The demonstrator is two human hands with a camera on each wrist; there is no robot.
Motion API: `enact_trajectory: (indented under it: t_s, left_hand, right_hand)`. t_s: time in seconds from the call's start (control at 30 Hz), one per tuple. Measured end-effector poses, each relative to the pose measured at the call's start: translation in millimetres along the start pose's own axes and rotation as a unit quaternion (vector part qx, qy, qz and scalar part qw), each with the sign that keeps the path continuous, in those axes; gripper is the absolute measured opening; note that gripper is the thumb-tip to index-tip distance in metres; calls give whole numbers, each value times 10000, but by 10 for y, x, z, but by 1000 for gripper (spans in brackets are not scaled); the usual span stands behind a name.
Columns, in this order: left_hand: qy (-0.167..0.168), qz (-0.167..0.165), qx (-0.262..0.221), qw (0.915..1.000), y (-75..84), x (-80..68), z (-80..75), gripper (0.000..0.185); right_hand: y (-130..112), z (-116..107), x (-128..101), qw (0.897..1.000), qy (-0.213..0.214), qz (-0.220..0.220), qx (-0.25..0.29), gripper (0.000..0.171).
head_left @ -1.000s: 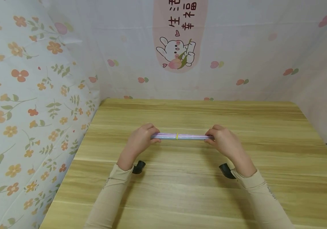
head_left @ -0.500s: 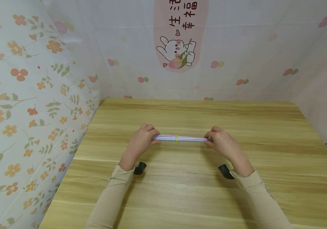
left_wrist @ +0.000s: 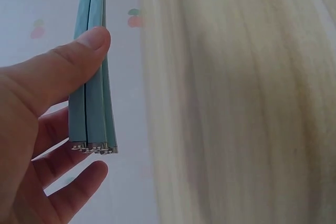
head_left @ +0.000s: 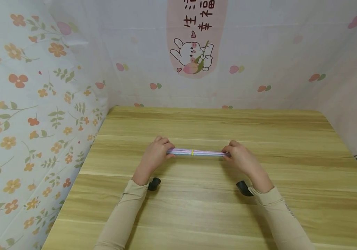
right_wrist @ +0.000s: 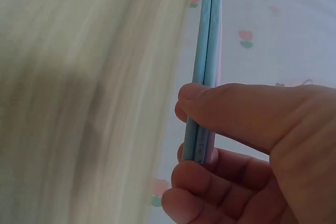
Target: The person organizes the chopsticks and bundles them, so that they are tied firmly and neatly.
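A slim bundle of pink and blue chopsticks (head_left: 183,151) runs crosswise between my hands, with a yellow rubber band (head_left: 192,152) round its middle. My left hand (head_left: 155,155) pinches the left end between thumb and fingers. In the left wrist view, small jagged metallic-looking tips show on the ends of the chopsticks (left_wrist: 93,114). My right hand (head_left: 242,158) pinches the slightly narrower right end. The right wrist view shows the thumb pressed on two blue chopsticks (right_wrist: 210,45), with a pink one behind and their blunt ends between the fingers.
A wood-grain table (head_left: 191,208) lies under both hands. Behind it hangs a white printed cloth (head_left: 259,52), and a flowered cloth (head_left: 25,121) borders the left side. Black pieces (head_left: 154,184) stick out at both wrists.
Both hands have moved slightly toward the body with the chopsticks, and the right hand has shifted a little to the left. The hold on both ends stays the same.
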State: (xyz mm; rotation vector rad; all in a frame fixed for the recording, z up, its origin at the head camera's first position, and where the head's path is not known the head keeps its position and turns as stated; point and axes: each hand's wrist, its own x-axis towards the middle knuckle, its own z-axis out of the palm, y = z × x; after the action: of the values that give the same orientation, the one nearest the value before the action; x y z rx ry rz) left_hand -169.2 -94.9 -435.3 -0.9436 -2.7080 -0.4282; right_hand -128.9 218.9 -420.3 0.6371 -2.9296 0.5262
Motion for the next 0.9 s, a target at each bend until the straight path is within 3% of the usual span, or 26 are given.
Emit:
enact_trajectory:
  t_s: [0.5,0.9]
  left_hand:
    - [-148,-28,-81,9999,-13,-21,130,30]
    - [-559,-220,49,9982,-27,-50,207,29]
  right_hand:
    - [62,128,-24,9992,-327,171,176,14]
    - [71,190,-34,9972,-566,440,218,12]
